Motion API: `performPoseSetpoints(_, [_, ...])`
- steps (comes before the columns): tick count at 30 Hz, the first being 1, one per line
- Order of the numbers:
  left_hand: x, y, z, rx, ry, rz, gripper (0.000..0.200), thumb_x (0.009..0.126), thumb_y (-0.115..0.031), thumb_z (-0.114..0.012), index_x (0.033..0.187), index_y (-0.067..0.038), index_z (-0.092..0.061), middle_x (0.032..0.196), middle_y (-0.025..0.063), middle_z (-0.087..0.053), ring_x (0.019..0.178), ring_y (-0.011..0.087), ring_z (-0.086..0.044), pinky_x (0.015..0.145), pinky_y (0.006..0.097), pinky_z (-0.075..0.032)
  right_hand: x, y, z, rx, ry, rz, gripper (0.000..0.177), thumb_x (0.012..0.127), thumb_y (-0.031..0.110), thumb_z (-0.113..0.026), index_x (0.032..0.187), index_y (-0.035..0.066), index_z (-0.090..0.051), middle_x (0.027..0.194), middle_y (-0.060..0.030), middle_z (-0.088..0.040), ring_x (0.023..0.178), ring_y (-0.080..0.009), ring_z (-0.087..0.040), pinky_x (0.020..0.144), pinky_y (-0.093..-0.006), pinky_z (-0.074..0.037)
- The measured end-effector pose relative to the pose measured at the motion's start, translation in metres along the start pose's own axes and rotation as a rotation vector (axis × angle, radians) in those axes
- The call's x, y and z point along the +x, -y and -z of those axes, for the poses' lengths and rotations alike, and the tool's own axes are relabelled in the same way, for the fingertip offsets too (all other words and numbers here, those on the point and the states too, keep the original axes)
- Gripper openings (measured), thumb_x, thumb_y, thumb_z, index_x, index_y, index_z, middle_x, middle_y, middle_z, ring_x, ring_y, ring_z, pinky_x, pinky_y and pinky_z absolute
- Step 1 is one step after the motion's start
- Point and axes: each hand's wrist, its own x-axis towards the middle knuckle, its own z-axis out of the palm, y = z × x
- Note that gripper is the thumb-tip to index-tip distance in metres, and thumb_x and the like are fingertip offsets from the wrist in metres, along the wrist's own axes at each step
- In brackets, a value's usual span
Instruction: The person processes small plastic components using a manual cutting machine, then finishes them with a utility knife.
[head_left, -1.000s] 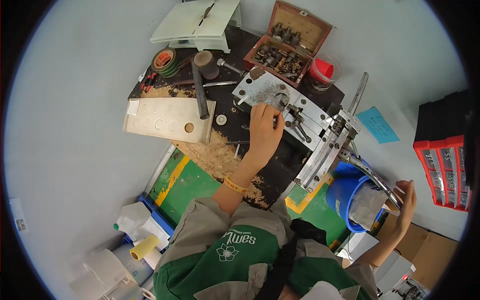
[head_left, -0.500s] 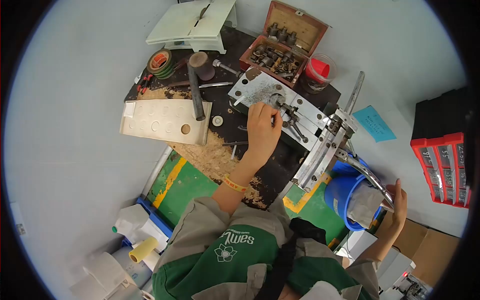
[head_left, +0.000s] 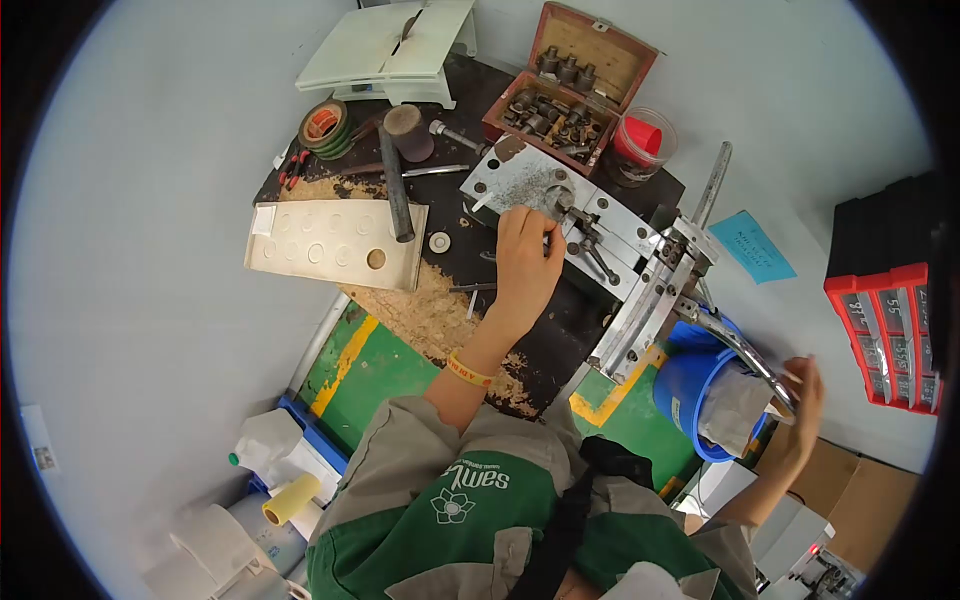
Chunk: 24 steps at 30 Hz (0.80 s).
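My left hand [head_left: 528, 262] is over the near side of a metal press plate [head_left: 520, 170], its fingers bent and drawn together. Whatever they may pinch is hidden under them. Just beyond the fingertips, a small metal clamp fitting [head_left: 588, 235] with a short lever is mounted on the plate. My right hand [head_left: 803, 405] is at the far end of a long curved metal lever [head_left: 742, 348], fingers stretched out and partly blurred, not wrapped around it. A flat white panel [head_left: 335, 243] with round marks and one hole lies left of my left hand, with a hammer [head_left: 395, 190] across its edge.
A wooden box [head_left: 560, 115] of metal dies stands open behind the plate, beside a clear jar [head_left: 640, 145]. Tape rolls [head_left: 325, 128] and a white slotted stand [head_left: 385, 55] are at the back left. A blue bucket [head_left: 690, 395] is below the lever; red drawers [head_left: 885, 340] hang right.
My right hand has shifted slightly at the lever's end and its fingers are now blurred. My left hand keeps its place at the plate. The whole view has shifted a little.
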Motion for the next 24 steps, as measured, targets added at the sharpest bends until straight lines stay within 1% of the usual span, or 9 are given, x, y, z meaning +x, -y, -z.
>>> performPoseSetpoints(2, [0.001,0.0,-0.001,0.001,-0.005,-0.003,0.015,0.076,0.004,-0.066,0.078,-0.001,-0.052,0.083,0.011,-0.049,0.082,0.0303,-0.049,0.073,0.0408,-0.042,0.009,0.0,0.006,-0.127,0.14,-0.111,0.053,0.098,0.051,-0.046,0.102,0.001,-0.064,0.102,-0.0099,-0.064,0.088,-0.0208,-0.059,0.082,-0.0347,-0.046])
performPoseSetpoints(5, [-0.001,0.001,-0.001,0.004,-0.014,-0.005,0.015,0.075,0.004,-0.066,0.077,-0.001,-0.052,0.081,0.011,-0.049,0.081,0.0303,-0.049,0.073,0.0409,-0.042,-0.005,0.013,0.006,0.029,0.011,0.122,0.055,0.098,0.051,-0.046,0.101,0.0,-0.066,0.097,-0.0094,-0.066,0.084,-0.0202,-0.059,0.08,-0.034,-0.046])
performPoseSetpoints(8, [0.002,0.0,-0.005,-0.013,-0.023,-0.014,0.015,0.075,0.004,-0.066,0.077,-0.001,-0.052,0.081,0.0109,-0.049,0.081,0.0304,-0.049,0.072,0.0409,-0.042,0.035,-0.049,0.029,-0.281,0.144,-0.101,0.055,0.099,0.051,-0.045,0.101,0.0,-0.065,0.098,-0.0102,-0.066,0.083,-0.0207,-0.059,0.08,-0.0342,-0.046])
performPoseSetpoints(12, [-0.001,0.001,-0.001,0.013,-0.025,0.001,0.015,0.075,0.004,-0.066,0.077,-0.001,-0.051,0.08,0.0111,-0.049,0.081,0.0311,-0.049,0.072,0.0413,-0.041,-0.012,0.021,-0.004,0.074,-0.048,0.055,0.054,0.098,0.05,-0.047,0.098,0.0,-0.065,0.094,-0.0101,-0.066,0.081,-0.0207,-0.059,0.082,-0.0339,-0.045])
performPoseSetpoints(14, [0.002,0.001,-0.005,0.009,-0.047,-0.018,0.016,0.075,0.004,-0.066,0.077,-0.001,-0.051,0.08,0.0114,-0.049,0.081,0.0315,-0.049,0.072,0.0417,-0.041,0.012,-0.004,0.001,-0.281,0.143,-0.046,0.049,0.099,0.046,-0.048,0.096,0.0,-0.063,0.097,-0.0107,-0.063,0.084,-0.0217,-0.06,0.082,-0.0339,-0.046])
performPoseSetpoints(16, [0.001,0.001,-0.008,-0.014,-0.051,-0.008,0.016,0.075,0.004,-0.066,0.077,-0.001,-0.051,0.081,0.0117,-0.049,0.08,0.032,-0.049,0.072,0.0422,-0.041,0.009,0.001,0.015,-0.072,0.181,-0.06,0.05,0.099,0.046,-0.048,0.099,-0.001,-0.064,0.1,-0.0113,-0.064,0.087,-0.022,-0.06,0.081,-0.0348,-0.046])
performPoseSetpoints(18, [0.002,0.002,-0.006,-0.008,-0.037,-0.009,0.016,0.075,0.004,-0.066,0.077,-0.001,-0.051,0.081,0.0118,-0.049,0.081,0.0321,-0.049,0.072,0.0422,-0.041,-0.011,0.024,-0.003,0.069,-0.081,0.042,0.053,0.099,0.048,-0.047,0.096,-0.002,-0.065,0.093,-0.0095,-0.067,0.09,-0.0187,-0.06,0.077,-0.031,-0.047])
performPoseSetpoints(20, [0.003,0.001,-0.008,-0.003,-0.023,-0.005,0.016,0.075,0.003,-0.067,0.077,-0.001,-0.051,0.082,0.0116,-0.049,0.081,0.032,-0.049,0.072,0.0422,-0.041,0.029,-0.049,0.017,-0.22,0.034,-0.047,0.056,0.099,0.049,-0.046,0.091,-0.002,-0.066,0.091,-0.0095,-0.066,0.085,-0.018,-0.06,0.073,-0.0293,-0.047])
performPoseSetpoints(24, [0.011,0.002,0.008,-0.034,0.072,-0.003,0.017,0.076,-0.005,-0.069,0.085,-0.002,-0.054,0.086,0.0118,-0.051,0.085,0.0321,-0.05,0.077,0.0423,-0.042,0.04,-0.052,0.02,-0.202,0.089,-0.027,0.058,0.096,0.054,-0.049,0.089,-0.001,-0.065,0.084,-0.0106,-0.065,0.067,-0.0146,-0.06,0.055,-0.0262,-0.048])
